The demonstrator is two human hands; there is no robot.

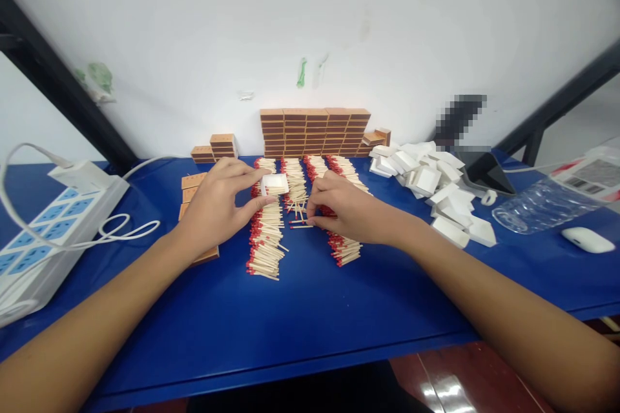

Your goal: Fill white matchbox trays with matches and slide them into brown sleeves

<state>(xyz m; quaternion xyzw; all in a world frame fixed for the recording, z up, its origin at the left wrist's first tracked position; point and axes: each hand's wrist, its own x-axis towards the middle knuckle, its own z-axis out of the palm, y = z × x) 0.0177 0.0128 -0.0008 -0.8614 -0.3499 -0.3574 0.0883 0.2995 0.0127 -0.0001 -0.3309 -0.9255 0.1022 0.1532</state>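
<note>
Step, judged: gathering loose matches | Left hand: grips white tray over leftmost of 4 match rows | Right hand: at loose matches on counter, cannot tell if gripping | Next move: apparently needs light pinch, level tray

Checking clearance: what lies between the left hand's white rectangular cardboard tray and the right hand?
Red-tipped wooden matches lie between the tray and right hand in the head view.
</note>
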